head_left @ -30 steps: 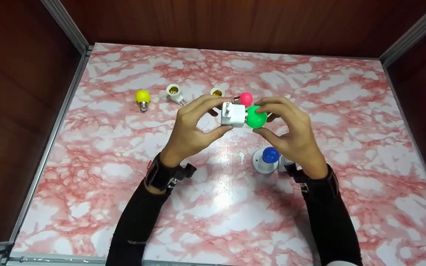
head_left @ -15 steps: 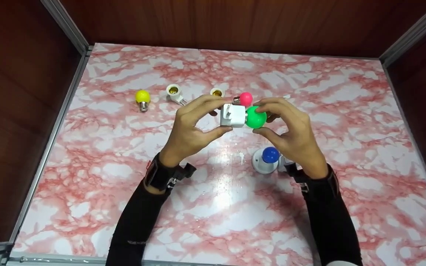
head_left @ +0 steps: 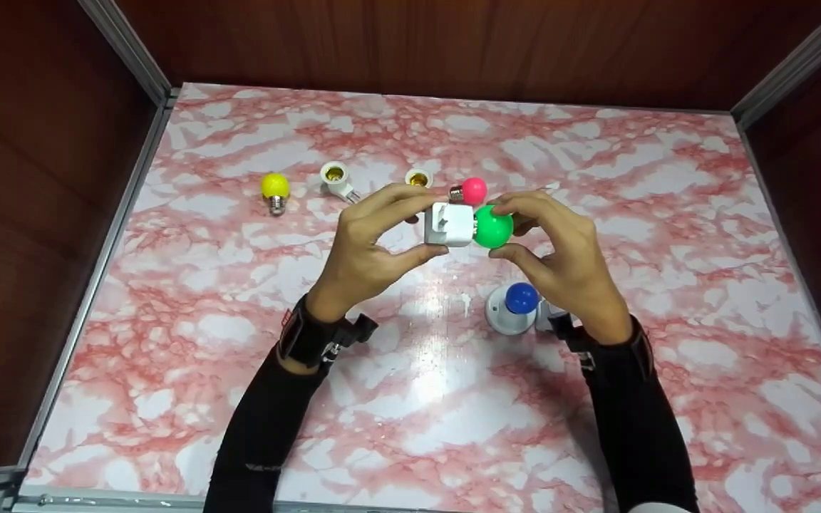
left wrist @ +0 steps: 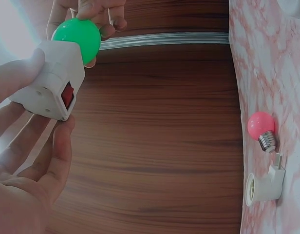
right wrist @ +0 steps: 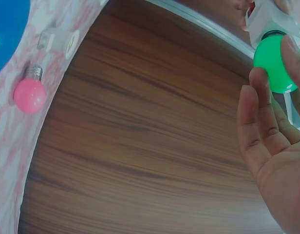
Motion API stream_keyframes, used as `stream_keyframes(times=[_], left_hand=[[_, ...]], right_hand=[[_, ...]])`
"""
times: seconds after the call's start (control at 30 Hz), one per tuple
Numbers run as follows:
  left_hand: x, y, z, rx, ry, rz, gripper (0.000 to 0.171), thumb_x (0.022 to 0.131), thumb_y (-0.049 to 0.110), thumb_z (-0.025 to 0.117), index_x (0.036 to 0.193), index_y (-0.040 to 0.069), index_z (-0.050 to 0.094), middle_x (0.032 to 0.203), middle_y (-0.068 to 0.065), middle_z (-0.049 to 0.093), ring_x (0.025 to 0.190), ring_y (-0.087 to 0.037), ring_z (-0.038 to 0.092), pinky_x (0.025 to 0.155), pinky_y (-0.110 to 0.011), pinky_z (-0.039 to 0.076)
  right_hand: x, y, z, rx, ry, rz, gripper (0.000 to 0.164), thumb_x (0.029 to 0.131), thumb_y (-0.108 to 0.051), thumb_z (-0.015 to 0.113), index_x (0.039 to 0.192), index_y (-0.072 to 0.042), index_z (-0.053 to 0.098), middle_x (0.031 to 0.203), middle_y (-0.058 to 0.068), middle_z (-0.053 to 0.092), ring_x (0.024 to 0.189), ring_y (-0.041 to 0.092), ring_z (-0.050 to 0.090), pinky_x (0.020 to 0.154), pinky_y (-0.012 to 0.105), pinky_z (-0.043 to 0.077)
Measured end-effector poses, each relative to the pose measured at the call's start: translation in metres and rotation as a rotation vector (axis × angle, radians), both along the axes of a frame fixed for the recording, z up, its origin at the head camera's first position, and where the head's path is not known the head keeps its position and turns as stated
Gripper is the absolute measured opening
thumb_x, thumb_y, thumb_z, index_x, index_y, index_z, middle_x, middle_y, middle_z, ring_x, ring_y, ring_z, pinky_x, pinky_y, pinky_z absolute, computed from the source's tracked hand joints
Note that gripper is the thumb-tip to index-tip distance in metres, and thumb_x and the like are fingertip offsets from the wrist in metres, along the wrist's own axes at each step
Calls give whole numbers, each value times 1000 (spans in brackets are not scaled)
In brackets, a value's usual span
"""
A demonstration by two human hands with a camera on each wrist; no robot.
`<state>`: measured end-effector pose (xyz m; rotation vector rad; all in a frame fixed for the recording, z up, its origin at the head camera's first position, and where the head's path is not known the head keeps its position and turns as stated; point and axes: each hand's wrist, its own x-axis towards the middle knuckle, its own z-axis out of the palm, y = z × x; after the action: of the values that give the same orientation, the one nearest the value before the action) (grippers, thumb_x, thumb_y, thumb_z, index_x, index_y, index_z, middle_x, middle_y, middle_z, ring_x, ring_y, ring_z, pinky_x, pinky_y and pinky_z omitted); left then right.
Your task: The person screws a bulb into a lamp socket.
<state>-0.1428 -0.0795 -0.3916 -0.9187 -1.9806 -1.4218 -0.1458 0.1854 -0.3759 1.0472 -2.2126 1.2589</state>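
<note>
My left hand (head_left: 371,246) grips a white plug-in lamp socket (head_left: 451,224) above the table, thumb below and fingers above in the head view. Two plug pins stick out of its near face, and the left wrist view shows a red rocker switch (left wrist: 67,95) on its side. A green light bulb (head_left: 494,226) sits at the socket's mouth, with a bit of its metal base showing between them. My right hand (head_left: 560,253) pinches the bulb's round end between thumb and fingers. How deep the base sits in the socket is hidden.
On the marbled table (head_left: 410,427) lie a yellow bulb (head_left: 275,187), a pink bulb (head_left: 474,191) and two white sockets, one angled (head_left: 336,175), one partly hidden (head_left: 419,178). A blue bulb (head_left: 522,298) stands in a round white base (head_left: 507,324) near my right wrist. Wooden walls surround the table.
The white socket has turned slightly in my left hand, so its pins face a little differently. My right fingers have shifted slightly on the green bulb. Everything on the table stays put.
</note>
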Motion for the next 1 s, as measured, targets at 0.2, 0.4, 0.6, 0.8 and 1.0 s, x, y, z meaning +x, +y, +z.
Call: stream_keyframes(times=[0.2,0.4,0.6,0.8,1.0], left_hand=[[0,0,0,9,-1,-8,48,85,22,91,127,5,77,122,-15,77,107,-20,73,86,-26,59],[1,0,-1,13,-2,-9,48,83,17,92,126,4,77,122,-19,77,109,-22,73,86,-25,58],[1,1,-1,19,0,0,48,82,18,92,126,4,77,122,-17,78,107,-21,73,84,-28,60],[1,1,-1,26,2,9,47,83,21,92,125,4,78,120,-16,78,106,-21,73,81,-33,62],[1,1,-2,12,10,21,46,83,20,92,123,3,78,120,-16,78,105,-22,73,83,-27,60]], right_hand=[[-1,0,-1,8,6,1,49,80,3,86,126,2,69,122,17,76,103,4,69,93,11,56],[-1,0,-2,29,-4,-2,50,82,3,85,128,3,67,122,16,76,98,11,71,93,11,56],[-1,-1,-2,23,-7,0,50,82,4,85,129,3,66,121,17,76,97,13,70,93,11,56],[-1,0,-4,30,-9,3,51,83,3,85,130,5,66,121,18,76,93,18,72,93,11,56],[-1,1,-2,53,-29,2,51,84,1,84,131,4,65,121,18,76,93,20,73,93,11,56]])
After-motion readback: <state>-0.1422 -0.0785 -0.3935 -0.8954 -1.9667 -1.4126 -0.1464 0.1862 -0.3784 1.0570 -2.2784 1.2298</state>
